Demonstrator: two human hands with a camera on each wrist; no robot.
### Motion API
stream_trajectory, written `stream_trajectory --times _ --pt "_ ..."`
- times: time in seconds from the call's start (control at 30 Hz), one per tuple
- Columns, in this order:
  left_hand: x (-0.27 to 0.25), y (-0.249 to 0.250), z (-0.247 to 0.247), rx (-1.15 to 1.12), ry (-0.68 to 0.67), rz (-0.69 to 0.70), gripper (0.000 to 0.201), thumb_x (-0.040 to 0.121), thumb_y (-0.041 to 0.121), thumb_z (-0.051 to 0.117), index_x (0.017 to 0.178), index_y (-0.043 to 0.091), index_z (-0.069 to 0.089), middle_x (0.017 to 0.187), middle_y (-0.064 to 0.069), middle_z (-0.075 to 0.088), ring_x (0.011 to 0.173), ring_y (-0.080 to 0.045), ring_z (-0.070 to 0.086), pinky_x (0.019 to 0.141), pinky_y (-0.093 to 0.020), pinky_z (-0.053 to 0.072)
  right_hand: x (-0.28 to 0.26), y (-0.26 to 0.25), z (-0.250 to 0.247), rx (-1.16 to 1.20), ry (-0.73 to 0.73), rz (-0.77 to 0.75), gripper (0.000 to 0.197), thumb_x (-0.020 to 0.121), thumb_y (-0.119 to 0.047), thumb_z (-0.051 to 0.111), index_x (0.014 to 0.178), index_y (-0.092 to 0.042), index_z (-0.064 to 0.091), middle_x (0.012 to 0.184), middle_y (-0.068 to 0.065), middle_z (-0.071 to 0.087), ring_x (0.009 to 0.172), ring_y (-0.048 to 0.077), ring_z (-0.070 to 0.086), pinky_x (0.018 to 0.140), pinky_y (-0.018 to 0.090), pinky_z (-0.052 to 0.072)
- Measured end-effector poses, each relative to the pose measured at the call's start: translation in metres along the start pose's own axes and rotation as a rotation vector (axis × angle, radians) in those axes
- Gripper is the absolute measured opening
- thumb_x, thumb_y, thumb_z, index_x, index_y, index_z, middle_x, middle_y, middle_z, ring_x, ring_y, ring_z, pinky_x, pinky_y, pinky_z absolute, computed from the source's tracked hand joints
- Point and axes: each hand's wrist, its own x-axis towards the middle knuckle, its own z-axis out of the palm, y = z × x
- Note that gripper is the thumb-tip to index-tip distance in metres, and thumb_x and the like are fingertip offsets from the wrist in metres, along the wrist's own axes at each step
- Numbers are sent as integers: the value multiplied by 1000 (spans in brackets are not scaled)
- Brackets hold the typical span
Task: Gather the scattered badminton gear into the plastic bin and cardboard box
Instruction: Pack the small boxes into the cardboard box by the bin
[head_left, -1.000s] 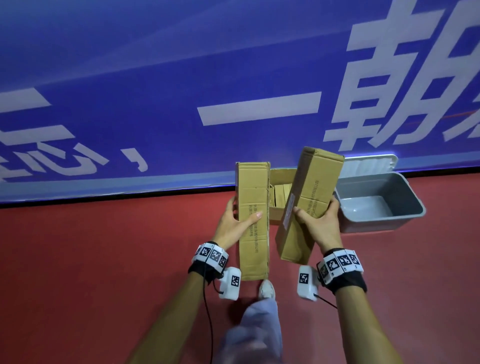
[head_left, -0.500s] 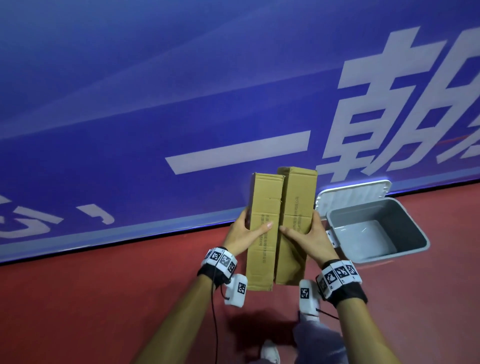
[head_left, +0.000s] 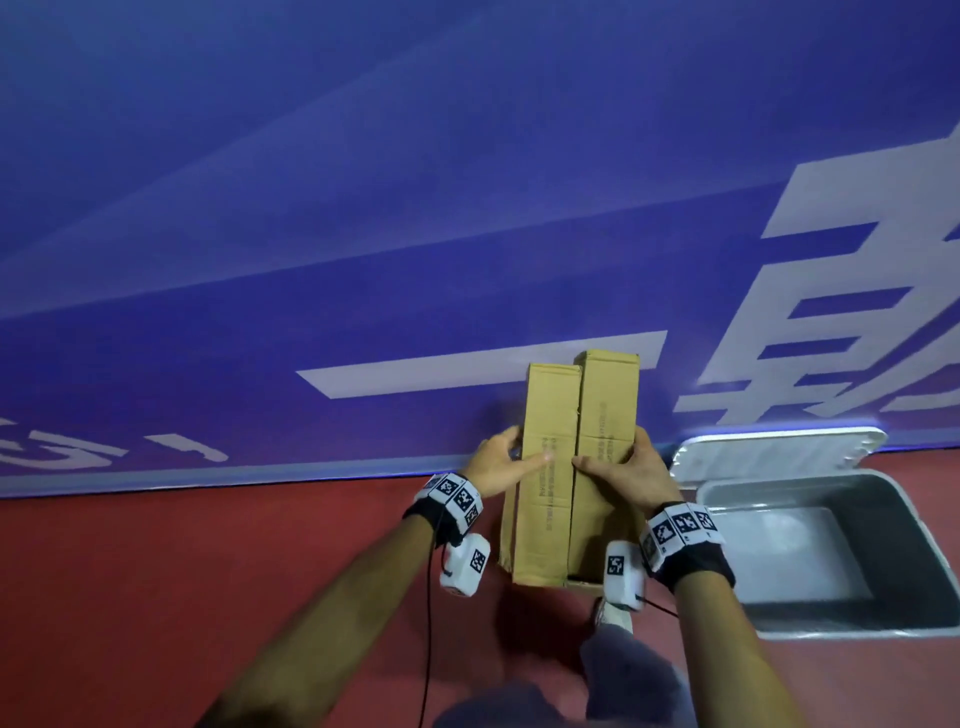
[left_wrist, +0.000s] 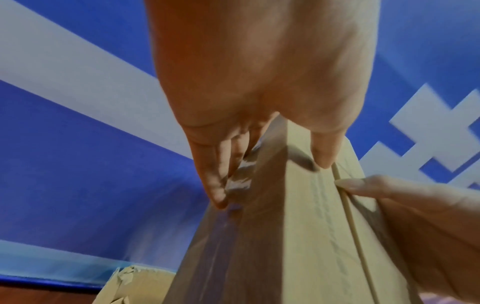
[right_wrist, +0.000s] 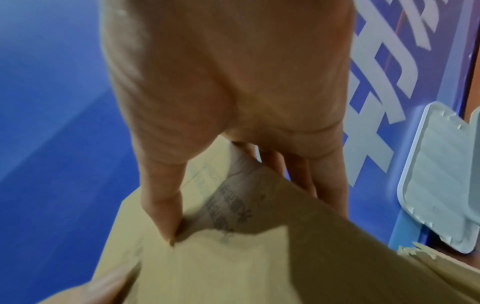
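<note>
Head view shows you holding two long brown cardboard cartons side by side and upright, the left carton (head_left: 545, 467) gripped by your left hand (head_left: 498, 462) and the right carton (head_left: 605, 447) by your right hand (head_left: 623, 475). Each hand wraps its carton with the thumb on the near face and the fingers behind, so the pair is squeezed together as one bundle that can be lowered in a single move. Their long sides touch, with the right one standing slightly higher. Below them, a torn cardboard flap in the left wrist view suggests the open cardboard box (left_wrist: 135, 288) sits right underneath, though I cannot see its opening clearly. The grey plastic bin (head_left: 810, 551) stands on the red floor (head_left: 208, 597) just to your right, its pale lid (head_left: 769, 452) leaning against the blue banner wall (head_left: 363, 208), with nothing visible inside it.
</note>
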Motion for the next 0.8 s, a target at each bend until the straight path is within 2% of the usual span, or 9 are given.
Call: stream_trajectory --times 0.17,0.27,0.37,0.47,0.5,0.57,0.6,0.67,0.8 --pt "74 -9 18 92 -85 -98 95 66 78 68 147 34 47 137 10 65 127 -13 60 110 -38 47 79 31 8 20 0 99 99 50 -47 95 132 -22 46 116 -4 71 107 17 68 101 47 55" --pt "110 -39 47 198 -136 -139 103 70 84 59 155 29 38 149 4 57 135 -19 55 110 -32 44 107 72 20 -8 10 182 89 62 -35 95 134 -21 45 116 -5 69 109 19 66 103 40 53" --pt "140 -82 85 222 -228 -170 84 88 67 63 155 22 39 144 1 61 131 -21 58 104 -28 45 129 126 34 -67 25 273 93 70 -33 92 145 -17 39 125 1 66 112 24 64 98 31 50" --pt "165 -136 127 188 -279 -213 74 95 54 63 156 23 35 142 2 62 129 -20 60 102 -26 45 151 185 47 -119 1 375 95 75 -35 90 149 -18 33 121 3 63 98 24 64 76 21 53" --pt "173 -155 139 183 -297 -227 72 96 51 63 156 22 35 142 2 61 129 -21 59 101 -25 44 157 203 53 -141 -4 407 98 72 -43 89 149 -21 32 123 2 62 98 25 63 76 24 55" --pt "187 -188 159 163 -321 -258 69 98 45 64 156 19 36 140 -1 63 127 -23 61 96 -22 44 171 243 66 -188 -22 464 110 53 -68 84 142 -29 33 128 4 63 111 32 63 94 41 56" --pt "193 -205 166 171 -319 -273 67 99 45 63 155 18 37 138 -1 64 124 -23 63 93 -22 45 180 267 73 -209 -40 493 111 46 -77 79 137 -34 33 125 4 64 114 34 62 98 47 54" --pt "205 -232 174 187 -314 -266 74 95 57 60 154 18 38 140 0 63 125 -24 62 98 -26 47 198 303 87 -214 -87 548 107 47 -77 81 134 -38 32 119 1 65 114 33 61 99 50 54" --pt "236 -281 187 200 -308 -328 104 88 80 46 161 9 23 158 -7 43 143 -28 45 117 -35 36 229 320 106 -156 -137 531 97 68 -43 91 145 -30 33 121 -3 59 117 25 57 103 36 48"
